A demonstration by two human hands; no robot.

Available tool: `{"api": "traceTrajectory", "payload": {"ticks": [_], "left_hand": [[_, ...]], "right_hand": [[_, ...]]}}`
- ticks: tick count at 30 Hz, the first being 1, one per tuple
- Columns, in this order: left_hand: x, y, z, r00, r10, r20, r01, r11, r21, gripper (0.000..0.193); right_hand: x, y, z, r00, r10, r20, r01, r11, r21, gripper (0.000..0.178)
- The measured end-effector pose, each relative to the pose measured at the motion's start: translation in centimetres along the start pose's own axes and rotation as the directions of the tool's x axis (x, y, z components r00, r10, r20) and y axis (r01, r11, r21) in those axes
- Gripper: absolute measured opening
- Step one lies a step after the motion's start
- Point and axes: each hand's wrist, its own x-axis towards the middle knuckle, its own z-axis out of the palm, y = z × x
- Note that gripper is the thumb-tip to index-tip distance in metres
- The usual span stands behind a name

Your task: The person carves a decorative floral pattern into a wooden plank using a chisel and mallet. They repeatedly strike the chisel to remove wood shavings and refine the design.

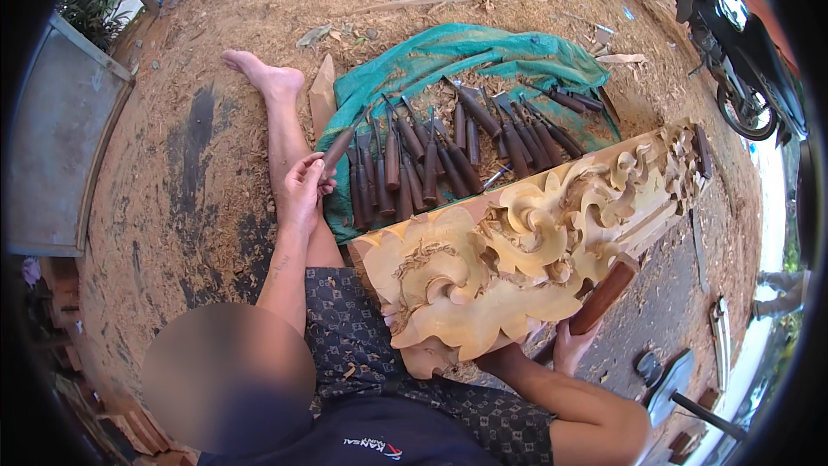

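Observation:
My left hand (304, 190) is closed around the dark wooden handle of a carving chisel (339, 150), raised at the left end of a row of tools. Below my right hand's grip on it, a reddish-brown wooden mallet (606, 295) tilts up beside the near edge of a carved wooden panel; my right hand (573, 349) is partly hidden behind it. The thick, pale panel (526, 237) slants across in front of me, cut into deep scrolls and leaf shapes. Several dark-handled carving chisels (410, 168) lie side by side beyond the panel.
A green cloth (457, 39) lies under and behind the chisels. Wood shavings (250, 4) cover the ground. My bare left leg (283, 134) stretches out beside the cloth. A motorbike (733, 43) stands at the far right, and a grey board (65, 138) at the left.

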Motion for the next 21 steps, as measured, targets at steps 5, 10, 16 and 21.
{"api": "traceTrajectory", "payload": {"ticks": [5,10,16,21], "left_hand": [[0.3,-0.9,0.9,0.988,0.037,0.148,-0.084,0.94,0.331,0.043],[0.1,-1.7,2.0,0.958,0.064,0.278,-0.233,0.736,0.635,0.04],[-0.7,-1.9,3.2,0.952,0.105,0.286,-0.292,0.584,0.758,0.03],[-0.7,-2.9,3.4,0.895,0.322,0.308,-0.444,0.599,0.666,0.025]], "right_hand": [[0.9,2.6,0.4,0.993,-0.12,-0.01,0.12,0.993,0.021,0.085],[1.1,2.7,0.5,0.987,-0.16,-0.008,0.159,0.987,-0.012,0.085],[0.4,-0.8,0.3,0.998,-0.07,-0.006,0.069,0.995,-0.077,0.092],[0.0,-2.8,0.3,1.0,-0.011,0.005,0.012,0.998,-0.057,0.093]]}}
